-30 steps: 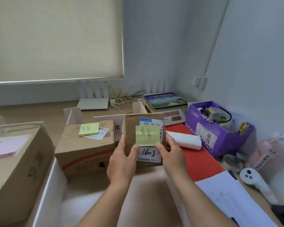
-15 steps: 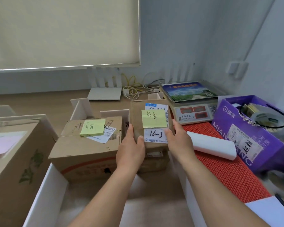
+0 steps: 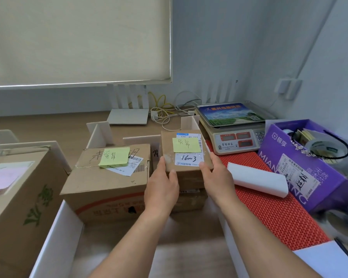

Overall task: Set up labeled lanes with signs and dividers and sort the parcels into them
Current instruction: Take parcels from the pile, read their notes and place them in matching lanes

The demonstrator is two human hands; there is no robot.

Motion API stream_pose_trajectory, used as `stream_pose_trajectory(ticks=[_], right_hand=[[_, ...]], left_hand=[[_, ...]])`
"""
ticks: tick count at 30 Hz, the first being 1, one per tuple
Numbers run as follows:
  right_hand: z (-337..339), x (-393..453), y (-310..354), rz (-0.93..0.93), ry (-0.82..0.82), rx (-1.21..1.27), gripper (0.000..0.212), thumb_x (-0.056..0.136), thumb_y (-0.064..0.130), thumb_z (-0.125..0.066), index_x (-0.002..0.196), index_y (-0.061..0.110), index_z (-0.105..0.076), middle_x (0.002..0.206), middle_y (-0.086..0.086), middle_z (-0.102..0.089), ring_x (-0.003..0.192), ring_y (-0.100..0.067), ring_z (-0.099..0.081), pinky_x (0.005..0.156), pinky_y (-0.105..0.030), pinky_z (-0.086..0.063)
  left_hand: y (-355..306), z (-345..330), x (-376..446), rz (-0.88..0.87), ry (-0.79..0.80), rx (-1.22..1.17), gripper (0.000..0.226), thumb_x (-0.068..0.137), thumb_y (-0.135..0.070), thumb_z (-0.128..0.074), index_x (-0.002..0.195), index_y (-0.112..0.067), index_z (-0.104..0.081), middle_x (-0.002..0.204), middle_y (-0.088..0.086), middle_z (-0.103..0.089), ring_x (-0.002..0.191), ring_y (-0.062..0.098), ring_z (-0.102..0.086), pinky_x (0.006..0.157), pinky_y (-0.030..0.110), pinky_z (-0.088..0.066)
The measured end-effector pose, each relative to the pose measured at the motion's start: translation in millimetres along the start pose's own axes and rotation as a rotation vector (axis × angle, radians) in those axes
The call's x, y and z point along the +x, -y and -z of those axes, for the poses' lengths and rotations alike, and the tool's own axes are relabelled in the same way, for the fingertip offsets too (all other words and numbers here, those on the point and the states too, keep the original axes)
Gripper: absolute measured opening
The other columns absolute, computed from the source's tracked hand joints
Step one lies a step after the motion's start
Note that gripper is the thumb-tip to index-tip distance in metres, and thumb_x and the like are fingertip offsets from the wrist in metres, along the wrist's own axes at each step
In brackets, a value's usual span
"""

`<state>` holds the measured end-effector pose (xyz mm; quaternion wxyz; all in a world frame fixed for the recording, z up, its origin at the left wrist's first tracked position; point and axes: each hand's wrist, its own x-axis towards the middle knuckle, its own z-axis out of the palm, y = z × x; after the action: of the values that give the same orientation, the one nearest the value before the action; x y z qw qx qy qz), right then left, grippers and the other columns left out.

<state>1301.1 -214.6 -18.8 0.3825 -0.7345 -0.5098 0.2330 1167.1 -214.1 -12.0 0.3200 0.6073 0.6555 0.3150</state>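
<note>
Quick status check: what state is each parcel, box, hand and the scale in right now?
Small parcel: held, lying on another box.
Left hand: gripping it.
Right hand: gripping it.
Big carton: taped shut, sticky-noted.
Purple box: open, filled.
Scale: display unreadable.

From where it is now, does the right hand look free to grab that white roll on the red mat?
Probably yes. The white roll lies on the red mat just beside the right hand, nothing between them. But that hand holds the small parcel and must release it first.
</note>
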Motion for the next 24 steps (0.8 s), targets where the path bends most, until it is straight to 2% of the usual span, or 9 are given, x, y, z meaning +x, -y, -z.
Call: stream_pose_trajectory(ticks=[4, 9, 13, 18, 21, 24], right_hand=[[9.6, -15.1, 10.2, 0.014, -0.052, -0.092, 0.057, 0.097, 0.034, -0.045, 0.148, 0.02, -0.026, 0.145, -0.005, -0.038, 0.133, -0.021, -0.036, 0.104, -0.036, -0.036], [20.1, -57.6, 26.1, 0.078, -0.09, -0.16, 0.056, 0.095, 0.033, -0.049, 0.146, 0.019, -0.031, 0.143, -0.003, -0.037, 0.132, -0.018, -0.035, 0.102, -0.033, -0.037], [17.7, -104.9, 43.9, 0.158, -0.064, -0.166, 0.053, 0.094, 0.032, -0.052, 0.143, 0.02, -0.036, 0.143, -0.002, -0.039, 0.131, -0.018, -0.037, 0.105, -0.036, -0.039], [6.3, -171.6, 68.1, 0.248, -0.02, -0.129, 0.052, 0.093, 0.029, -0.054, 0.142, 0.017, -0.04, 0.145, -0.004, -0.038, 0.134, -0.017, -0.034, 0.112, -0.035, -0.03], [-0.7, -220.4, 72.0, 0.289, 0.041, -0.062, 0.05, 0.093, 0.027, -0.054, 0.141, 0.018, -0.042, 0.144, -0.002, -0.039, 0.132, -0.016, -0.037, 0.11, -0.034, -0.033], [-7.7, -265.1, 70.7, 0.323, 0.106, -0.005, 0.049, 0.092, 0.025, -0.055, 0.14, 0.018, -0.044, 0.141, -0.001, -0.042, 0.129, -0.015, -0.042, 0.107, -0.038, -0.038]], left_hand=[[-1.9, 10.9, -12.3, -0.04, 0.023, -0.037, 0.059, 0.097, -0.029, -0.043, 0.15, -0.024, -0.018, 0.15, -0.004, -0.035, 0.136, 0.017, -0.035, 0.105, 0.031, -0.032], [0.5, 33.5, -44.5, -0.137, 0.045, -0.06, 0.061, 0.096, -0.029, -0.046, 0.15, -0.025, -0.018, 0.151, -0.006, -0.032, 0.139, 0.015, -0.029, 0.108, 0.03, -0.028], [11.2, 58.1, -79.9, -0.25, 0.053, -0.019, 0.062, 0.095, -0.029, -0.049, 0.15, -0.023, -0.019, 0.151, -0.007, -0.032, 0.139, 0.013, -0.028, 0.109, 0.028, -0.026], [30.7, 98.9, -137.7, -0.276, -0.059, 0.068, 0.063, 0.094, -0.029, -0.051, 0.149, -0.022, -0.022, 0.151, -0.004, -0.033, 0.139, 0.013, -0.029, 0.112, 0.03, -0.026], [46.5, 120.9, -185.4, -0.226, -0.141, 0.08, 0.061, 0.095, -0.029, -0.049, 0.149, -0.021, -0.022, 0.151, -0.005, -0.032, 0.139, 0.011, -0.027, 0.114, 0.032, -0.024], [64.7, 135.0, -235.9, -0.154, -0.23, 0.058, 0.06, 0.095, -0.028, -0.049, 0.149, -0.023, -0.022, 0.15, -0.006, -0.033, 0.138, 0.011, -0.03, 0.107, 0.025, -0.027]])
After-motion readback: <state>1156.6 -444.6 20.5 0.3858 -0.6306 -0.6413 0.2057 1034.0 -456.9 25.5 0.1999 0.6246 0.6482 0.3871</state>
